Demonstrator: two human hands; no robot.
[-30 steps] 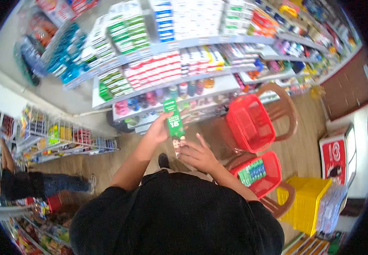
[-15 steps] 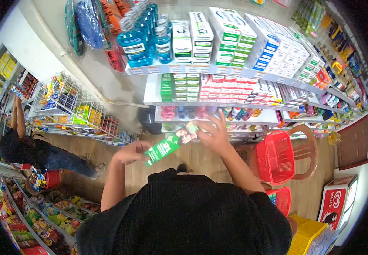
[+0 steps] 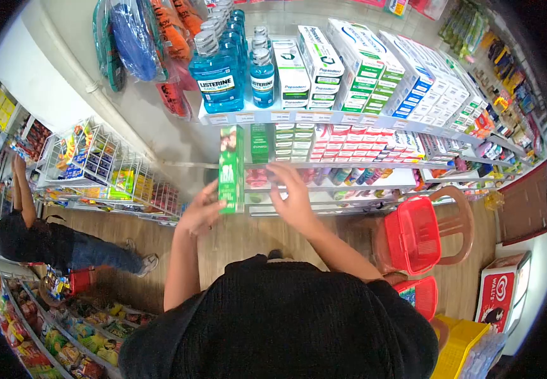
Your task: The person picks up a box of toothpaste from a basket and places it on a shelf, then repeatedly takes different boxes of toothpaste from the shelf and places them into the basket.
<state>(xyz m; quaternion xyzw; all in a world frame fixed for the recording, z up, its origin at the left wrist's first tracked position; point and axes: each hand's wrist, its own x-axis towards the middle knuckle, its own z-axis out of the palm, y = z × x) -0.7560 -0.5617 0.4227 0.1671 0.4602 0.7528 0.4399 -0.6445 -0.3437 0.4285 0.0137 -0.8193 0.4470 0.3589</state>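
Note:
Upright at the left end of the middle shelf (image 3: 255,165) is a long green toothpaste box (image 3: 229,167). My left hand (image 3: 201,208) grips its lower end, thumb and fingers closed on the sides. Just right of it, a similar green box (image 3: 259,142) stands on the same shelf. My right hand (image 3: 293,197) is free of the box, its fingers apart and slightly curled in front of the lower shelf. Blue mouthwash bottles (image 3: 218,82) and white toothpaste cartons (image 3: 291,76) line the shelf above.
Red baskets (image 3: 406,234) sit by a plastic chair (image 3: 460,237) on my right, with a yellow crate (image 3: 453,347) farther back. Wire racks of snacks (image 3: 90,155) stand to the left. Another person (image 3: 46,243) reaches toward shelves there.
The green box has swung from a slant between both hands to upright at the shelf's left end. My right hand has let go of it and moved down slightly.

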